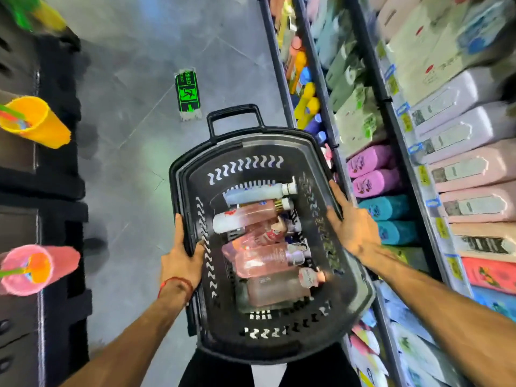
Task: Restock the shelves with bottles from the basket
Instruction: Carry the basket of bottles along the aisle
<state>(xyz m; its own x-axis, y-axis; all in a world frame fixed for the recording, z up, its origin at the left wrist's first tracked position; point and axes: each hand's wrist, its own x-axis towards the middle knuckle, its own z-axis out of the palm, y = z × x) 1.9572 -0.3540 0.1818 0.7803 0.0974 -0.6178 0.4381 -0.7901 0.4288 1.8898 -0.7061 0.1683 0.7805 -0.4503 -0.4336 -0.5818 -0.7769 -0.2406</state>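
A grey tiled floor (134, 65) fills the aisle. Along the right side run the shelves (370, 88), dark-railed tiers crowded with soft packs in white, lilac, pink and teal. A lower tier nearer the floor holds yellow and blue containers; their labels are too blurred to read. On the left stands a black display unit (55, 169) carrying an orange cup (39, 124) and a pink cup (42, 263), each lying with its mouth toward the camera.

The black plastic basket (181, 177) is held above the floor in mid-frame, just beside the shelves. Its right rim is close to the nearest shelf rail, and its carry handle (234, 115) points away from the person.

The left hand (181, 261) grips the basket's left rim, thumb inside the wall and fingers (178, 227) wrapped over the outer edge. The right hand (354, 230) clasps the right rim, its fingers (336, 191) laid along and over the edge.

Inside the basket lie the bottles (259, 219), several on their sides across the bottom. They touch one another and are mostly clear pink, with white ones toward the far end, caps pointing right.

A green exit sign (187, 92) is fixed to the floor beyond the handle. A red thread bracelet (178, 283) circles the left wrist.
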